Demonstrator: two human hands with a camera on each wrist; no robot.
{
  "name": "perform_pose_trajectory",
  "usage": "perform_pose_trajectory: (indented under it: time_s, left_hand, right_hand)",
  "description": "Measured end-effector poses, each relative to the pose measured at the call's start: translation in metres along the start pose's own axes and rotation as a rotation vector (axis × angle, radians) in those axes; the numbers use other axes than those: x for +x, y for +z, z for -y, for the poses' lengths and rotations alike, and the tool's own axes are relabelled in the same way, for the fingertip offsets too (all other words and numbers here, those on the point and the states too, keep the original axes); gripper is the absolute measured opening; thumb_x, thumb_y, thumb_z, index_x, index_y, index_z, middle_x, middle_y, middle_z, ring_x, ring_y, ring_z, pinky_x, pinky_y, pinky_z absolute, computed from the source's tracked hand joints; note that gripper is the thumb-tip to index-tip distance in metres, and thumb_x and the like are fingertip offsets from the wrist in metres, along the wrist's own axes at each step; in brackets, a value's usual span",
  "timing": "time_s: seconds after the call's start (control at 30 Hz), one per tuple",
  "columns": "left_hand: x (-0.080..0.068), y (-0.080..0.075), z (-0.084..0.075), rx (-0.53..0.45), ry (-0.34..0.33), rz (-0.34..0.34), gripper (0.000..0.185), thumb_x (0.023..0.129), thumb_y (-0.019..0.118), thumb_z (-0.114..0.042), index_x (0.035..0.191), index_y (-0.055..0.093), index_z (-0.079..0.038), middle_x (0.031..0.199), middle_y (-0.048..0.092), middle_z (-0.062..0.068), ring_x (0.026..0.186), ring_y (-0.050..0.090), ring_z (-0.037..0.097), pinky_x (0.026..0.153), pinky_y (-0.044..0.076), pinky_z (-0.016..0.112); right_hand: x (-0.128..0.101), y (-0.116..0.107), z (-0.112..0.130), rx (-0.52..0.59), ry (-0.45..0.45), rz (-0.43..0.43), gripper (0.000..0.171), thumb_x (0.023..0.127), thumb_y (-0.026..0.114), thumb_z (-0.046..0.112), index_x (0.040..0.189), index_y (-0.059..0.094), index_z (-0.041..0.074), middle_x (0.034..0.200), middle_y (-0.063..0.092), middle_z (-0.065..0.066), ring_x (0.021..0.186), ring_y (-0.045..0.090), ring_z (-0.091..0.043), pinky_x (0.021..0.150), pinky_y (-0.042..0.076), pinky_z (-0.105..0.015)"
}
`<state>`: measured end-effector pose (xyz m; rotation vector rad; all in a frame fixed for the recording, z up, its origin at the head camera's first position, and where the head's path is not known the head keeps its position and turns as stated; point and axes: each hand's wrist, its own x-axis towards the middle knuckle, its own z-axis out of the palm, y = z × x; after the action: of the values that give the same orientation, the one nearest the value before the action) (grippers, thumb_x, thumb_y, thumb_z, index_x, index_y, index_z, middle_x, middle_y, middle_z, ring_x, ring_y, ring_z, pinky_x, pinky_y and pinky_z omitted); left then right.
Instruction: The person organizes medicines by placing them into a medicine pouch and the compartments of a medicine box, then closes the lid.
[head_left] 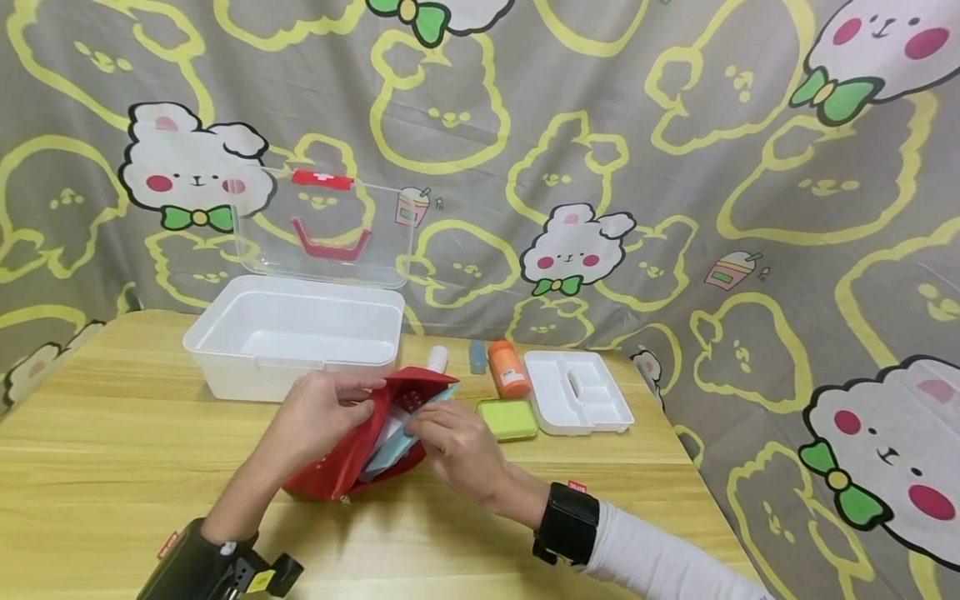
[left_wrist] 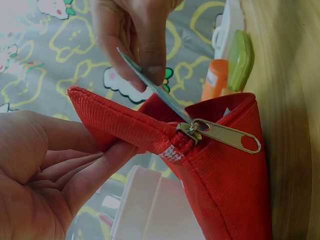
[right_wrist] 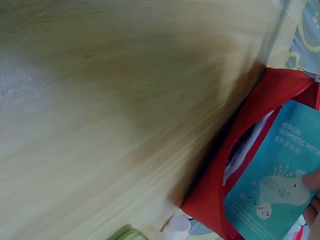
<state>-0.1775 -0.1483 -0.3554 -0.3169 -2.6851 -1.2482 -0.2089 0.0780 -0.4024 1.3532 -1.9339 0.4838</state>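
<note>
A red zippered pouch (head_left: 318, 482) stands on the table with its mouth spread apart. My left hand (head_left: 318, 417) pinches one side of its rim between thumb and fingers, near the metal zip pull (left_wrist: 227, 135). Between the thumb and fingers of my right hand (head_left: 465, 450) is a flat teal packet of medical antipyretic patches (right_wrist: 267, 175). The packet slants in the pouch opening, its upper part above the rim and its lower end inside. A white item (right_wrist: 250, 147) and a dark red one show within the pouch, partly hidden.
Behind the pouch stands a white plastic box (head_left: 300, 379), its transparent lid (head_left: 262, 237) raised. To the right are an orange bottle (head_left: 508, 369), a green case (head_left: 507, 420), a white divided tray (head_left: 551, 375), a small blue item (head_left: 477, 357) and a white-capped item (head_left: 438, 358). A patterned curtain hangs behind.
</note>
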Motion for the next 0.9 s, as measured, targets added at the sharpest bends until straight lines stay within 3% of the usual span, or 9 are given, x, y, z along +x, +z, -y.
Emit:
perform_pose_trajectory:
  time_s: [0.13,0.27,0.5,0.9]
  left_hand:
    - [0.000,-0.001,0.000,0.002,0.010,-0.006,0.027,0.088,0.072,-0.004,0.115,0.077,-0.005,0.112,0.076,0.014,0.095,0.074,0.026,0.076,0.063,0.041]
    - [0.000,0.000,0.001,0.003,0.013,-0.005,0.026,0.088,0.072,-0.004,0.114,0.077,-0.004,0.111,0.077,0.014,0.094,0.074,0.026,0.076,0.063,0.041]
    - [0.001,0.001,0.002,0.022,0.013,-0.010,0.025,0.088,0.072,-0.004,0.112,0.078,-0.005,0.109,0.077,0.012,0.096,0.073,0.025,0.077,0.062,0.040]
    - [0.002,0.001,0.001,0.031,0.014,-0.008,0.026,0.088,0.072,-0.004,0.113,0.078,-0.005,0.110,0.077,0.012,0.099,0.072,0.026,0.078,0.062,0.041]
  right_hand:
    - [-0.003,0.005,-0.001,0.002,0.001,0.019,0.023,0.078,0.071,-0.009,0.089,0.079,0.009,0.093,0.079,0.000,0.094,0.073,-0.013,0.091,0.056,-0.021]
    - [-0.008,0.008,0.000,0.029,0.048,0.093,0.025,0.078,0.069,-0.010,0.090,0.079,0.010,0.092,0.079,0.002,0.095,0.074,-0.012,0.093,0.056,-0.021]
    - [-0.009,0.011,0.002,0.070,0.140,0.216,0.018,0.087,0.072,0.002,0.099,0.080,0.012,0.099,0.079,0.002,0.100,0.073,-0.013,0.096,0.055,-0.025]
    - [-0.005,0.017,0.003,0.073,0.205,0.316,0.016,0.089,0.073,0.012,0.104,0.080,0.013,0.103,0.079,0.002,0.103,0.072,-0.014,0.097,0.055,-0.028]
